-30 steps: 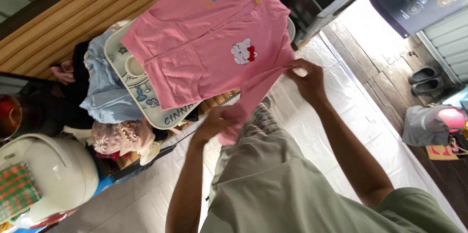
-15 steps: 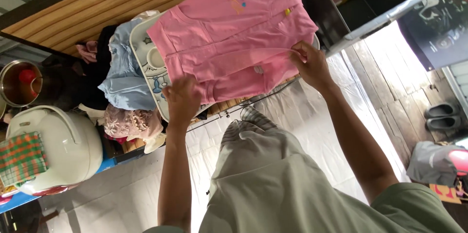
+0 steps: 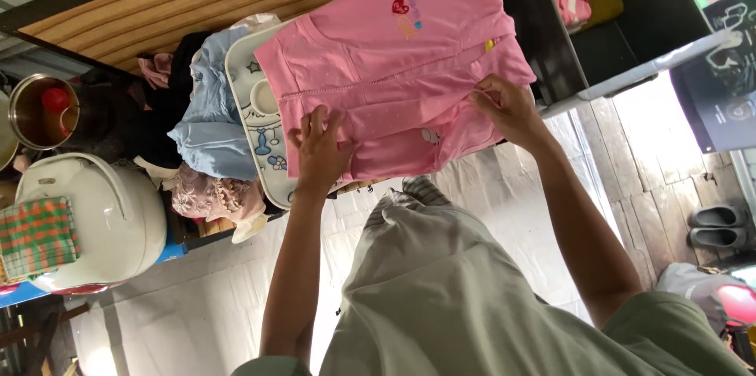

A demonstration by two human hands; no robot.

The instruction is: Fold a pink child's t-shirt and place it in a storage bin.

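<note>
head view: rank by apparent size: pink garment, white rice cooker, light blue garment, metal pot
1. pink garment, clearly the largest.
2. white rice cooker.
3. light blue garment, close to the cooker and partly hidden under the tray, so that order is unsure.
4. metal pot, smallest, cut by the frame edge.

A wall of wooden slats (image 3: pixel 157 6) runs along the top. White plastic sheeting (image 3: pixel 197 313) covers the floor, with dark floorboards (image 3: pixel 630 148) to the right in bright daylight. 2 grey slippers (image 3: pixel 720 226) lie there. A dark shelf unit (image 3: pixel 622 29) stands nearby.
</note>
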